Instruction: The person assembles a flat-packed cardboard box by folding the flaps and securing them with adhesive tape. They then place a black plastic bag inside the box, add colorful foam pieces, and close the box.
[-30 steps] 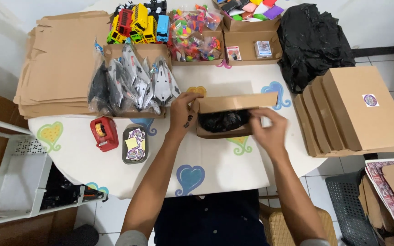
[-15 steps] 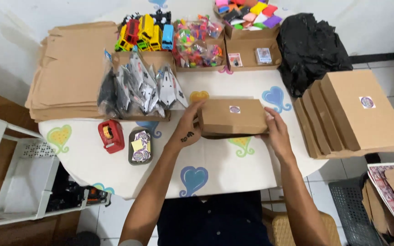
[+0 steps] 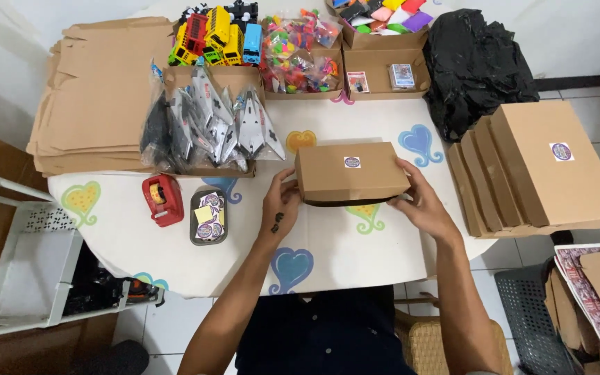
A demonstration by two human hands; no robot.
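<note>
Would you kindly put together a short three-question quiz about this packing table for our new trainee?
1. True or false: the lid of the small cardboard box held between the left hand and right hand is down.
2. What lies just to the right of the red tape dispenser?
A. a black bag
B. a dark tray of stickers
C. a toy bus
3. Fill in: the closed boxes to the person's right each bear a round ____ on the lid.

Key:
1. True.
2. B, the dark tray of stickers.
3. Sticker.
</note>
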